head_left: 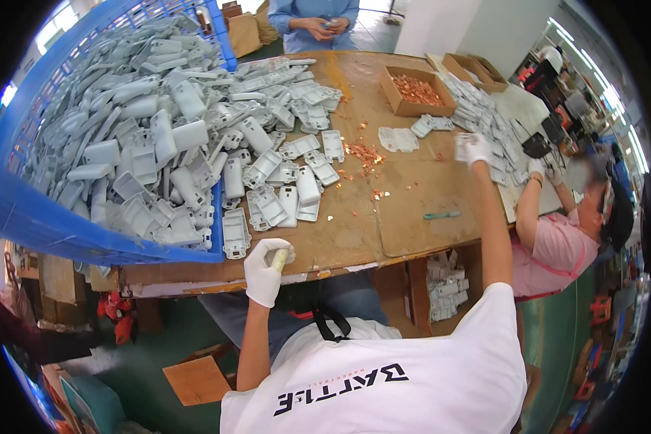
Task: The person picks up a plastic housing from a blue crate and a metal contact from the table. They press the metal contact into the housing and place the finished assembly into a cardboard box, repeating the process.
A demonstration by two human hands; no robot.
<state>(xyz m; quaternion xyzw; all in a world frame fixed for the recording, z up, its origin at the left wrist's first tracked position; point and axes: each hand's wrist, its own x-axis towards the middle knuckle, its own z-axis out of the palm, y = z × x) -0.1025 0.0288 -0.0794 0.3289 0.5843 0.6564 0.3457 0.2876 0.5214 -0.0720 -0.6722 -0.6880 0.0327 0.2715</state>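
My left hand (262,273), in a white glove, hovers at the table's near edge with its fingers curled. A pale yellow piece (279,260) shows at its fingertips; whether it is held or is a finger cover I cannot tell. My right hand (477,149), gloved too, reaches far right, closed on a light grey plastic housing (461,147) beside a row of similar housings (477,108). A loose heap of housings (267,173) lies left of the table's middle. Small copper-coloured pieces (365,155) are scattered near it.
A blue crate (108,249) full of housings overhangs the left. A cardboard box (427,110) holds copper pieces. A teal tool (442,215) and a translucent sheet (398,139) lie on the table (347,239). A co-worker in pink (557,246) works at right; another person (315,25) stands opposite.
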